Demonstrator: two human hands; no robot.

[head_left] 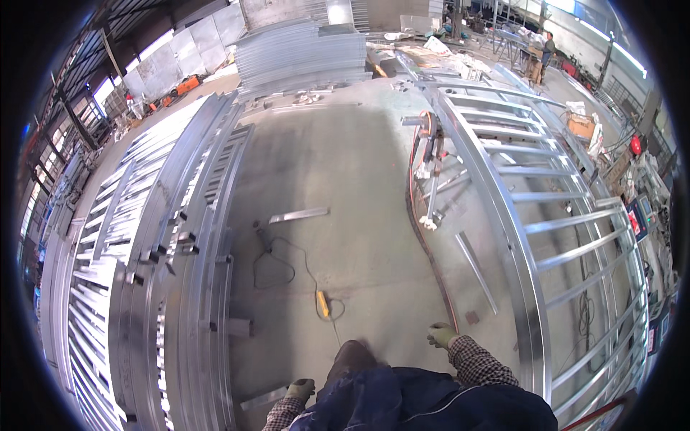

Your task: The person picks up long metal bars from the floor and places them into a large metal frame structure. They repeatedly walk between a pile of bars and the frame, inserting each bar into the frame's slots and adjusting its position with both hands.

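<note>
My left hand (302,388), in a pale glove, hangs low with its fingers curled closed; no object shows in it. A short metal piece (264,399) appears close beside it. My right hand (441,335), gloved too, is held out at waist level with fingers curled in and nothing visible in its grasp. Just behind that hand runs a dark and orange hose (431,260) along the floor. Ahead of my body, a yellow hand control (323,304) on a black cable lies on the floor.
Stacked metal frames (136,287) line the left. A long barred metal frame (514,237) stands right. Loose metal strips (299,215) lie on the concrete. A clamp-like tool (429,144) rests by the right frame. Stacked panels (302,57) and a distant person (548,52) are farther off.
</note>
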